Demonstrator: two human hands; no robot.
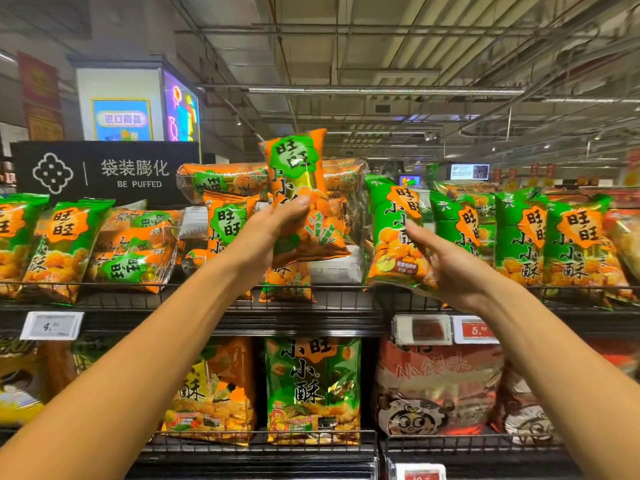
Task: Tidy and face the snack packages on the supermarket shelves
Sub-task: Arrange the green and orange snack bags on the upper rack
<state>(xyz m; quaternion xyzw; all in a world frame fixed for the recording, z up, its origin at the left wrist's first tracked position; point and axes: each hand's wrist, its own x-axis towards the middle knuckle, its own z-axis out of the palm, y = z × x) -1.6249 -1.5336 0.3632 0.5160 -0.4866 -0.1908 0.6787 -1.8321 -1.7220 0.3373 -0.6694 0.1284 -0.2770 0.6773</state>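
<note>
My left hand [266, 233] grips an orange snack bag [301, 174] with a green badge and holds it upright above the middle of the top shelf [339, 299]. My right hand [446, 261] holds the lower right side of a green snack bag [391, 216] that stands at the shelf's front, fingers behind it. Behind the raised bag, orange bags [225, 181] lie jumbled, some flat, some turned backwards. Green bags [519, 233] stand in a row to the right.
Green and orange bags [65, 237] lean at the shelf's left end. The lower shelf holds an orange bag [214, 386], a green bag [311, 386] and red bags [436, 386]. Price tags [52, 325] hang on the shelf rail. A black sign [104, 171] stands behind.
</note>
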